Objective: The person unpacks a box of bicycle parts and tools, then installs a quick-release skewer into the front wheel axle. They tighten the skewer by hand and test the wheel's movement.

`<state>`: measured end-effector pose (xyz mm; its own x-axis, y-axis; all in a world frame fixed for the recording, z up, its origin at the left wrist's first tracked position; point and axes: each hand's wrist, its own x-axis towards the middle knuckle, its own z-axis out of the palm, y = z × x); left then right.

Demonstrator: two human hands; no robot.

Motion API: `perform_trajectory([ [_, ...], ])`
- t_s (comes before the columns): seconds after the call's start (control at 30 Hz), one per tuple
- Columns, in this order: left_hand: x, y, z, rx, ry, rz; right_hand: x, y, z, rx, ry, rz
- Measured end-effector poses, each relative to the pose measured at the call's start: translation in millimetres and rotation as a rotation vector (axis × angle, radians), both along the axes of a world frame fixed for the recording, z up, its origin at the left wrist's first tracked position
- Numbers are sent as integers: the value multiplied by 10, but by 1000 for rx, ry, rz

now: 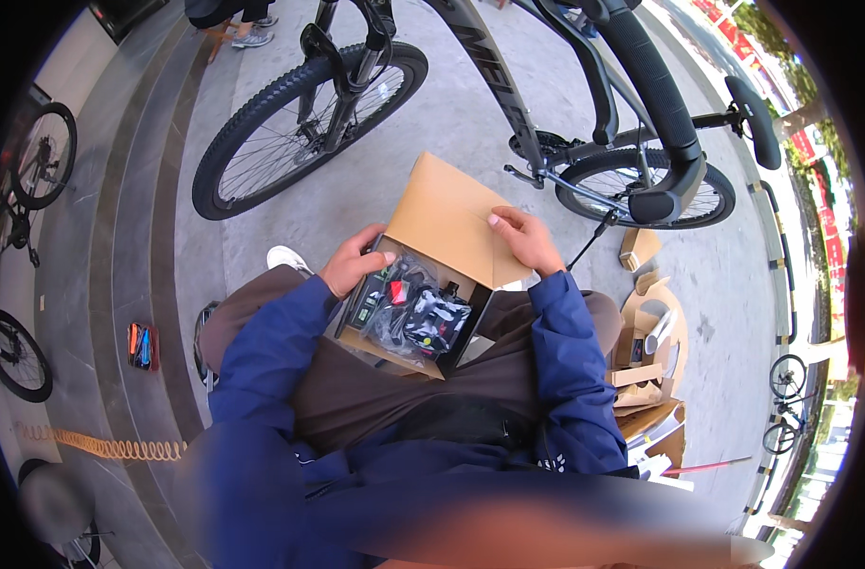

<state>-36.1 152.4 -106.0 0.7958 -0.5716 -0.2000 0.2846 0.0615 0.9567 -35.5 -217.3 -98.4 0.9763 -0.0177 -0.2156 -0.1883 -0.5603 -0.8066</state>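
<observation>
An opened cardboard box [447,216] rests on my lap, its brown lid raised on the far side. My left hand [355,264] grips the box's left edge, the thumb over the rim. My right hand [527,239] pinches the right side of the lid, thumb on its inner face and fingers partly hidden behind. Inside lie clear plastic bags [392,327] with dark parts, a small red piece [398,292] and a black part [438,322] in glossy wrapping. What these parts are cannot be made out.
Ahead stands a dark mountain bike [480,66]. At my right are torn cardboard pieces [674,327] and a small carton [639,248]. On the left lie a red tool tray [142,346] and an orange coiled hose [119,446]. Another person's shoe [253,38] shows at the far left.
</observation>
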Motion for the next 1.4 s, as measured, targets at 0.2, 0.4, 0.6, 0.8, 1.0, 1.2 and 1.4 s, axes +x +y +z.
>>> perform_trajectory([
  [0.2,0,-2,-274,155,31,129,-130,256,322,-508,-892,-120],
  [0.4,-34,-80,-412,158,-18,269,-543,897,273,5,-189,398],
  [0.6,-116,-190,-349,102,-25,330,-677,1326,-56,-363,-410,459],
  [0.8,-120,-245,-395,124,-43,373,-670,1366,-85,-169,-284,391],
  [1.0,-56,-172,-369,-19,47,350,-644,1301,91,-128,-399,376],
  [1.2,-15,-181,-167,-65,49,377,-662,1266,319,-167,-601,390],
  [1.4,-48,-146,-70,-166,63,360,-656,1192,235,-135,-817,472],
])
